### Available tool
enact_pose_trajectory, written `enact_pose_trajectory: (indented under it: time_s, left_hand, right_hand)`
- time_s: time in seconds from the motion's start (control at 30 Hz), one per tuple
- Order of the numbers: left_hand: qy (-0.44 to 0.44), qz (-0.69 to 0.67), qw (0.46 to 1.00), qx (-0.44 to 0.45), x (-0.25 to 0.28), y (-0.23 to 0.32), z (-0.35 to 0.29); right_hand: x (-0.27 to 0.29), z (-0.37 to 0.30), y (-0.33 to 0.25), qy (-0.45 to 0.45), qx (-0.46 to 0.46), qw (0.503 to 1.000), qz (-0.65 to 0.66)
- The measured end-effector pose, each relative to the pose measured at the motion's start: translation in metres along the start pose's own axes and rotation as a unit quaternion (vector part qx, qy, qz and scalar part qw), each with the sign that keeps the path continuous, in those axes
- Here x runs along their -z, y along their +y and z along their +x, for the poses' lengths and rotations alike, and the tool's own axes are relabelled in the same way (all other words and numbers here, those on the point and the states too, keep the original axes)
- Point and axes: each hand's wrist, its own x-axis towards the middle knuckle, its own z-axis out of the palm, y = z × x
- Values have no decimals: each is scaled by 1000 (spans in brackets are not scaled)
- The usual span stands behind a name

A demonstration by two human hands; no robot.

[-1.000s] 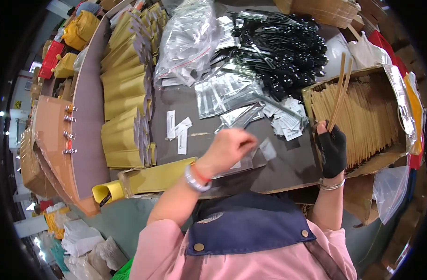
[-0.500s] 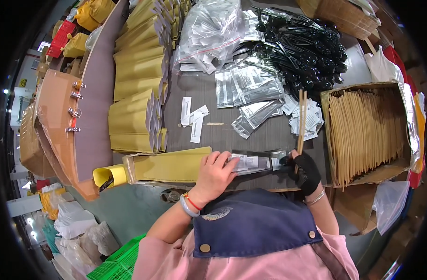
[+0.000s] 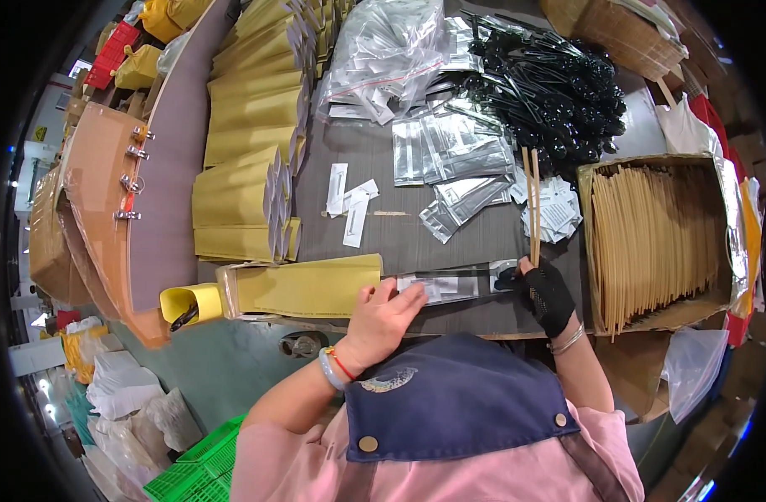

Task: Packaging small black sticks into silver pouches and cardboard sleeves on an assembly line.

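Observation:
My left hand (image 3: 381, 321) is bare, its fingers spread across the open right end of a flat yellow paper sleeve (image 3: 312, 286). The fingertips touch a clear and silver flat packet (image 3: 445, 288) lying at that end. My right hand (image 3: 548, 298), in a black fingerless glove, pinches two wooden chopsticks (image 3: 531, 201) that point away from me. A black spoon's bowl (image 3: 507, 277) shows at the packet's right end, beside my right fingers. Whether those fingers also grip the spoon is hidden. My left thumb cannot be seen.
Yellow sleeves (image 3: 253, 125) stand stacked at the left. Black spoons (image 3: 558, 92) are heaped at the back, near silver packets (image 3: 450, 151) and a clear bag (image 3: 383, 58). A carton of chopsticks (image 3: 655, 243) stands right. Small white packets (image 3: 355, 219) lie mid-table; a yellow holder (image 3: 190, 305) sits left.
The chopsticks' far ends have swung left in my right hand. My left fingers have bent slightly and remain at the sleeve's end. The whole view has shifted a little.

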Motion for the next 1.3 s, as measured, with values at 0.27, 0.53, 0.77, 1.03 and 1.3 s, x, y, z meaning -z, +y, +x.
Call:
enact_pose_trajectory:
  time_s: [0.27,0.53,0.77,1.03,1.3]
  left_hand:
    - [-2,18,1000,20,7,-6,-10]
    - [-6,-1,1000,22,9,-9,-17]
    - [4,-93,994,53,27,-34,-20]
    - [-3,-128,988,91,27,-54,-12]
    - [8,-146,986,74,6,-30,24]
  right_hand:
    - [-3,3,-16,91,70,993,33]
    - [-27,7,22,35,83,989,-116]
    - [-30,2,0,15,408,743,-531]
    - [-28,20,6,-90,438,655,-609]
    - [-95,11,5,-161,400,782,-450]
